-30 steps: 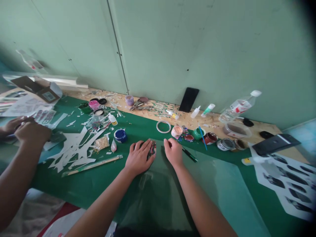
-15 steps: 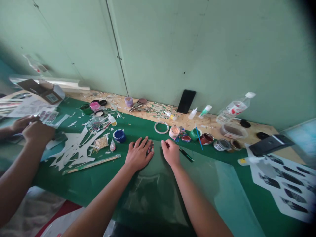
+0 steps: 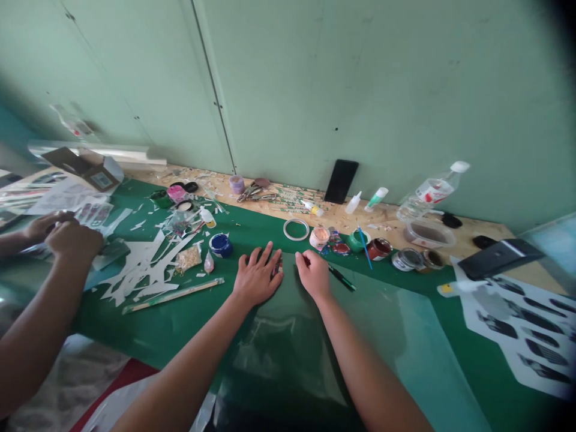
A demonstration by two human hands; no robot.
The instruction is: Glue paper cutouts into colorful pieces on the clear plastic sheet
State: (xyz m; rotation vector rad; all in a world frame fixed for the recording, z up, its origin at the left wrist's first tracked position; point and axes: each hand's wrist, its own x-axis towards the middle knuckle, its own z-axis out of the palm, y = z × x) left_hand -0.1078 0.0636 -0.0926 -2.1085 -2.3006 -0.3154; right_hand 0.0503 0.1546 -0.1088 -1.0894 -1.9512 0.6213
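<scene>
My left hand [image 3: 255, 275] lies flat with its fingers spread on a clear plastic sheet [image 3: 396, 324]. Under its index finger and thumb shows part of a small dark piece with red patterning [image 3: 278, 264]; the rest is covered. Just to the right, my right hand [image 3: 313, 273] is closed with curled fingers and rests on the sheet's far edge. Whatever it may hold is hidden. A dark green pen-like stick [image 3: 342, 278] lies right beside that hand. Beyond both hands sit a roll of tape [image 3: 296, 229] and an open jar of peach paint [image 3: 319, 237].
A co-worker's hands [image 3: 74, 237] are at the left. White paper scraps [image 3: 135, 270], a blue paint jar [image 3: 220, 245] and a wooden stick [image 3: 173, 296] lie left of me. More paint jars [image 3: 378, 248], a bottle [image 3: 432, 192] and a printed sheet [image 3: 517, 330] stand or lie right.
The view has shifted slightly, so the table's things sit a little further right. Both my hands keep nearly the same pose and place on the sheet.
</scene>
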